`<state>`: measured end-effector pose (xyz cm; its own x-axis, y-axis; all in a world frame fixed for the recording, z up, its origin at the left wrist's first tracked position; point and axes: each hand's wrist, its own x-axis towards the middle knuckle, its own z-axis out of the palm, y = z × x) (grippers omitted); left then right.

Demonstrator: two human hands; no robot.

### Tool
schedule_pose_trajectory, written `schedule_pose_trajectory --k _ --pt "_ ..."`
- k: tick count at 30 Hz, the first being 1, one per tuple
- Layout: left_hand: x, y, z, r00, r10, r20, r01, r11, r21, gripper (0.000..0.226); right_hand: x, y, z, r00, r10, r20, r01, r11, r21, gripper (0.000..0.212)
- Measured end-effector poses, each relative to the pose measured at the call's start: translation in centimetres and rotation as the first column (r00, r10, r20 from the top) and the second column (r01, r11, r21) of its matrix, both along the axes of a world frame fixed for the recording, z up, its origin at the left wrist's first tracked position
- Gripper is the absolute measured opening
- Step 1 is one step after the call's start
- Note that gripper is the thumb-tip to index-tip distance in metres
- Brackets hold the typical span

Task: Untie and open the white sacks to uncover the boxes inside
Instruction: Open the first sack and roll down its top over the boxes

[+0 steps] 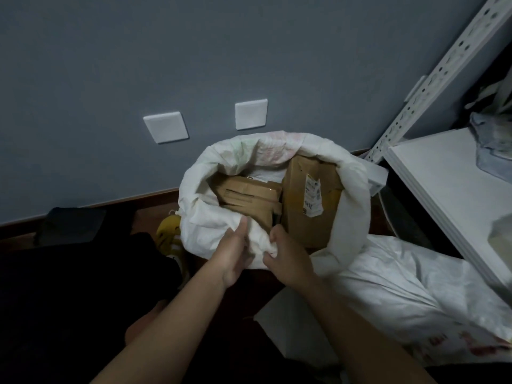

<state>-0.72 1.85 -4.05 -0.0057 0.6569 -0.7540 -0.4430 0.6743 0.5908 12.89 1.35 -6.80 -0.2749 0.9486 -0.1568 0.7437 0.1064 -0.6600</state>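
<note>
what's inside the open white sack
Brown cardboard boxes: a tall box with a white label on the right, and flatter boxes stacked to its left. The open sack hides everything below them.
</note>
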Motion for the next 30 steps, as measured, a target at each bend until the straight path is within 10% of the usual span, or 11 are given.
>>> schedule_pose_trajectory --k 5,14,20,25,30 --pt "-0.1 1.5 -0.8 0.9 0.105 -0.422 -0.14 0.989 -0.053 0.032 -1.4 -1.7 -1.1 0.976 0.146 0.163 -0.179 0.963 0.204 0.032" --pt "-4.0 -0.4 -1.2 0.993 0.108 -0.056 -0.109 0.994 -0.011 0.04 -2.8 0.5 0.4 0.973 -0.055 -0.224 0.046 0.998 -0.045 0.015" --pt "-4.8 1.7 -0.7 0.92 0.189 -0.344 -0.222 0.973 -0.061 0.049 -4.6 -1.1 -1.7 0.942 0.238 0.235 -0.323 0.83 0.455 0.015" --pt "-5.1 1.3 -0.6 0.963 0.187 -0.195 -0.164 0.978 0.129 0.021 -4.1 -0.6 0.0 0.987 0.066 -0.143 -0.06 0.997 0.042 0.029" --pt "-6.4 -0.1 -1.0 0.991 0.109 -0.073 -0.1 0.987 0.128 0.014 -6.9 0.6 -0.2 0.891 -0.259 -0.373 0.211 0.963 -0.167 0.027"
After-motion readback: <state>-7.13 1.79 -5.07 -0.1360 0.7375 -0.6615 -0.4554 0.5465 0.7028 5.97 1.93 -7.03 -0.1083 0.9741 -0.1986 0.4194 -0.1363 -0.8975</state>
